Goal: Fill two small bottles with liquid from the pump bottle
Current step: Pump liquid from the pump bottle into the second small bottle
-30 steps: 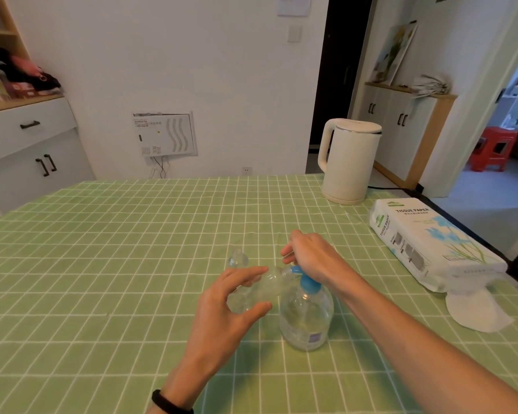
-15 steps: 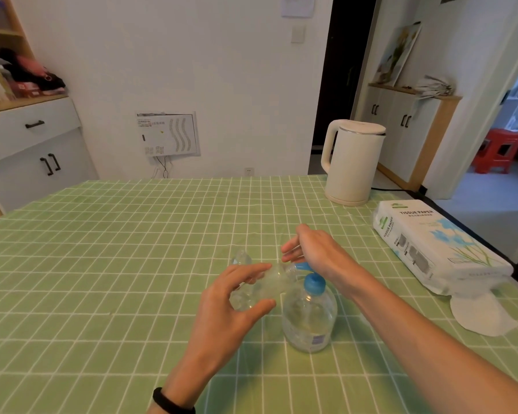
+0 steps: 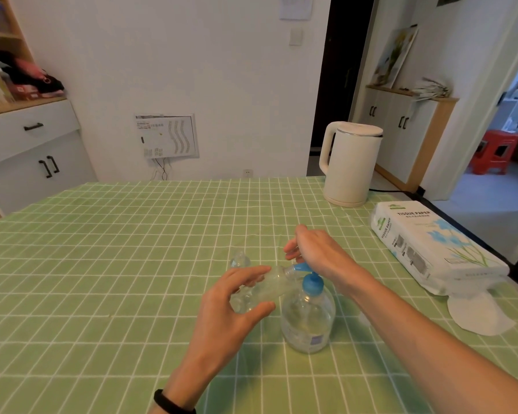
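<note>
A clear pump bottle (image 3: 307, 319) with a blue pump head stands on the green checked tablecloth (image 3: 102, 264). My left hand (image 3: 231, 309) holds a small clear bottle (image 3: 266, 289) tilted on its side, its mouth against the blue spout. My right hand (image 3: 317, 255) rests palm-down on top of the pump head, which shows partly below it. A second small clear bottle (image 3: 239, 259) stands on the cloth just behind my left hand's fingers.
A white kettle (image 3: 349, 167) stands at the table's far right. A tissue paper pack (image 3: 431, 249) lies along the right edge with a loose tissue (image 3: 479, 313) in front of it. White cabinets are beyond the table at left.
My right hand has risen a little and the blue pump head has come up from its pressed position. My left hand keeps the small bottle at the spout.
</note>
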Tool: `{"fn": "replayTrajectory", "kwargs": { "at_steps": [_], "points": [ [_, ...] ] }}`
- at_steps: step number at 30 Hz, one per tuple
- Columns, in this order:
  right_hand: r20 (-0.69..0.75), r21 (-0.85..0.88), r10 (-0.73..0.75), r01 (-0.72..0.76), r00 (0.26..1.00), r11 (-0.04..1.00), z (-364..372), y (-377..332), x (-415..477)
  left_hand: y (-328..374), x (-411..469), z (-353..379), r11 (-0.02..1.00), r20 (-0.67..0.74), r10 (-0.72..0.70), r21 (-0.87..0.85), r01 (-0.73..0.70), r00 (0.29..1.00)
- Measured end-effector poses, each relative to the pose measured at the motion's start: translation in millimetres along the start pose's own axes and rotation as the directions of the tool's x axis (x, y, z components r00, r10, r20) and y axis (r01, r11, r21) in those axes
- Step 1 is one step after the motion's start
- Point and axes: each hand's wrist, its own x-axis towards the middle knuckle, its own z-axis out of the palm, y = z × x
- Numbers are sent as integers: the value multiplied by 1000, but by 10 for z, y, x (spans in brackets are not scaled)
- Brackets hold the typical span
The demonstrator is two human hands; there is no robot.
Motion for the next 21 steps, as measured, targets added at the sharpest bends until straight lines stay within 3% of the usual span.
{"fn": "replayTrajectory", "kwargs": {
  "at_steps": [21],
  "points": [
    [-19, -32, 23, -24, 1000, 999, 16, 3, -64, -29, -3, 13, 1000, 8, 5, 2, -5, 1000]
  ]
}}
